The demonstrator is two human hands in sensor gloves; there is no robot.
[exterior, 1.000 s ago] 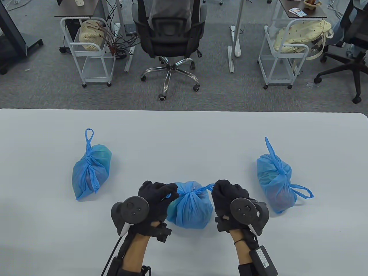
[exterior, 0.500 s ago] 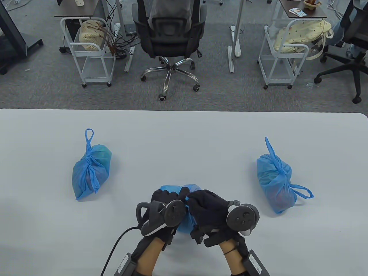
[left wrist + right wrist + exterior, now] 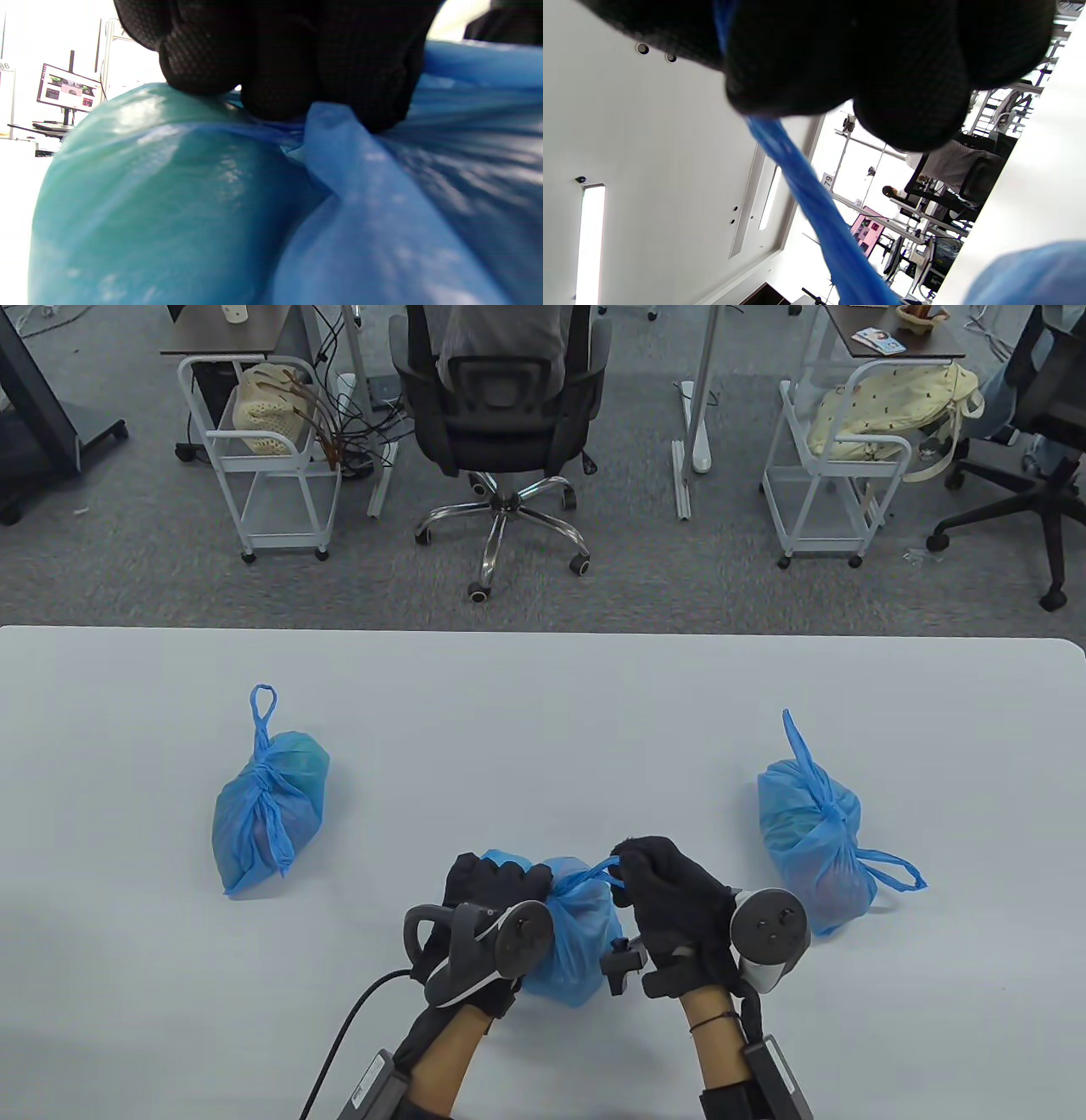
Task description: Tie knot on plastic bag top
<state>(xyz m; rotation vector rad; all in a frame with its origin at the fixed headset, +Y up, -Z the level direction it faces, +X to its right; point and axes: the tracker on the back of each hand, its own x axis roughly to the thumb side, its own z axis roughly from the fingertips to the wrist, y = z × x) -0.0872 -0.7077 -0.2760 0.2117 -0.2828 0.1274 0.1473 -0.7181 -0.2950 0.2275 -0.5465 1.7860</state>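
A filled blue plastic bag [image 3: 573,937] stands near the front edge of the white table [image 3: 543,704], between my hands. My left hand [image 3: 496,886] grips the gathered top of the bag at its left; in the left wrist view its fingers [image 3: 280,63] press into the blue plastic [image 3: 382,220]. My right hand [image 3: 670,891] pinches a twisted blue handle strip [image 3: 594,872] and holds it taut to the right. In the right wrist view the strip [image 3: 814,203] runs out from under my curled fingers [image 3: 840,63].
A tied blue bag [image 3: 270,806] lies at the left of the table, another tied blue bag [image 3: 819,840] at the right. Beyond the far edge stand an office chair [image 3: 501,407] and two white carts [image 3: 259,458] [image 3: 836,449].
One second ago my hands held both handles apart. Half a second ago they met over the bag top. Now the right hand has pulled its strip out to the right; the left stays at the top.
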